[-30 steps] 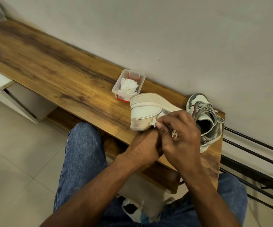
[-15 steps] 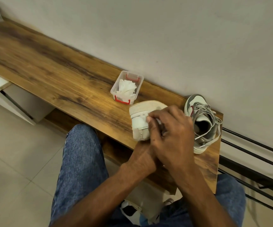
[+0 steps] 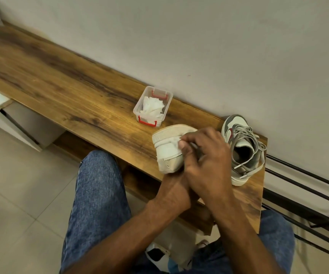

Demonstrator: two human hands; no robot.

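Bench (image 3: pixel 60 91): wooden, running along a grey wall.
Tub (image 3: pixel 135 110): clear with red clips, crumpled paper inside, left alone.
White shoe (image 3: pixel 167 155): lifted over the bench's near edge, tipped further toward the person than a second before.
Left hand (image 3: pixel 174 191): gripped the shoe from beneath, fingertips hidden.
Right hand (image 3: pixel 207 161): pinched a tissue (image 3: pixel 176 142), having slid it leftward along the shoe's side.
Grey sneaker (image 3: pixel 244 147): upright just beside them, untouched.
Meaning: the wiping looked well underway.

The person wears blue denim jeans (image 3: pixel 98 194), mottled and slightly faded over the left thigh. The right leg (image 3: pixel 278 238), mostly hidden, seems to be the same cloth. Both forearms (image 3: pixel 139 224) are bare, as are the left hand (image 3: pixel 174 189) and right hand (image 3: pixel 205 161).
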